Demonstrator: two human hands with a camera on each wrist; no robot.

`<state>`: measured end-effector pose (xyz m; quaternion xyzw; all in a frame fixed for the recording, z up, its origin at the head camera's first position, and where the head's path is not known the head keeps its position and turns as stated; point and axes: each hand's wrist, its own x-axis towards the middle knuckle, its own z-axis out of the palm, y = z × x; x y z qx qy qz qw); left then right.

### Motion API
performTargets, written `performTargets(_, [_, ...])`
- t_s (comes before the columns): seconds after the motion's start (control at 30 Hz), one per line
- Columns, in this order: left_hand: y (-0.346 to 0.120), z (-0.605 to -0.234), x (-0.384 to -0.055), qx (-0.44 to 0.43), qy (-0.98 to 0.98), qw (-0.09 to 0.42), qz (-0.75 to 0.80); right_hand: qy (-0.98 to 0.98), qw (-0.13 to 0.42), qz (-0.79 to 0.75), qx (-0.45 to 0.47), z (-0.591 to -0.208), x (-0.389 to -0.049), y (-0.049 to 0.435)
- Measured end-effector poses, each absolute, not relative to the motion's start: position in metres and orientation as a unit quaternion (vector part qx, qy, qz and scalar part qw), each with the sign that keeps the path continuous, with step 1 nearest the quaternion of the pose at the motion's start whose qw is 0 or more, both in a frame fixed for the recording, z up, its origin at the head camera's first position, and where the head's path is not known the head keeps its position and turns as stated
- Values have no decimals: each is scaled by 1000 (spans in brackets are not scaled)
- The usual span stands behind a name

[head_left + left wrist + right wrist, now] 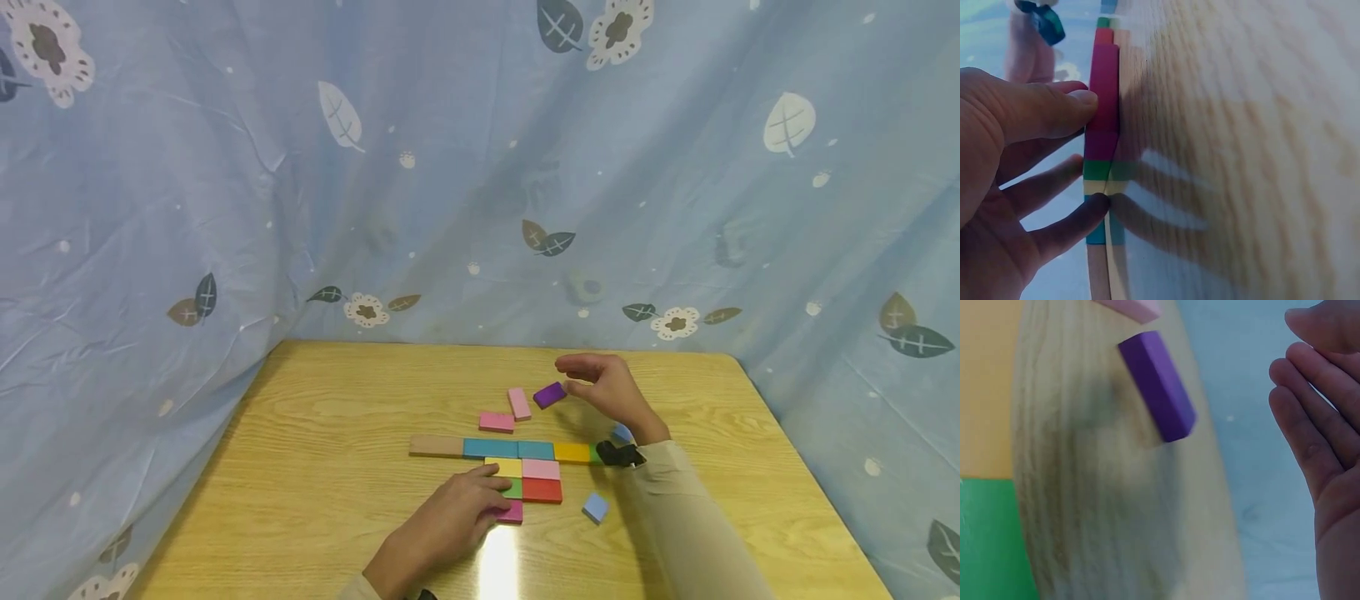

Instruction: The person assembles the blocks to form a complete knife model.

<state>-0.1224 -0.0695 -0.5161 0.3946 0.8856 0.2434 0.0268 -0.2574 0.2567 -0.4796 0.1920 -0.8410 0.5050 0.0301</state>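
Note:
My left hand (457, 512) lies over the left side of a flat patch of coloured blocks, fingers spread and fairly straight. In the left wrist view its thumb tip meets the magenta block (1105, 87), and other fingertips touch the edge of the row. In the head view, the green block (515, 487) and yellow block (504, 465) are partly hidden under the fingers. Beside them lie a red block (542, 490) and a pale pink one (540, 469). Loosely curved and holding nothing, my right hand (611, 390) hovers beside a purple block (550, 394).
Above the patch runs a row of tan (437, 447), blue (491, 448), teal (536, 451) and orange-yellow (572, 452) blocks. Two loose pink blocks (497, 422) lie behind it. A light blue block (596, 507) lies right of the patch. A patterned curtain (472, 208) surrounds the table.

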Motion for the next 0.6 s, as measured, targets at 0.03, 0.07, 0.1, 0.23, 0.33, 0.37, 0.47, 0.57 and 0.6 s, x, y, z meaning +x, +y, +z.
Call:
performTargets(0.03, [-69, -516, -122, 393, 886, 29, 244, -840, 25, 507, 190, -482, -259, 256])
performTargets(0.07, [-69, -515, -122, 392, 886, 31, 244, -839, 19, 510, 187, -485, -261, 256])
performTargets(0.1, [-69, -515, -122, 392, 886, 32, 244, -840, 14, 510, 183, -488, -263, 256])
performTargets(0.23, [-68, -513, -122, 392, 887, 34, 243, -845, 3, 506, 171, -497, -270, 255])
performTargets(0.33, [-68, -511, -122, 388, 888, 42, 244, -852, -5, 501, 154, -504, -273, 254])
performTargets(0.37, [-68, -511, -122, 387, 888, 45, 244, -854, -7, 498, 151, -506, -273, 254])
performTargets(0.47, [-68, -511, -122, 384, 888, 54, 246, -858, -15, 495, 136, -512, -273, 254])
performTargets(0.57, [-69, -511, -122, 383, 889, 56, 246, -861, -18, 490, 137, -515, -272, 253])
performTargets(0.6, [-69, -511, -122, 383, 888, 56, 246, -862, -17, 488, 138, -516, -271, 253])
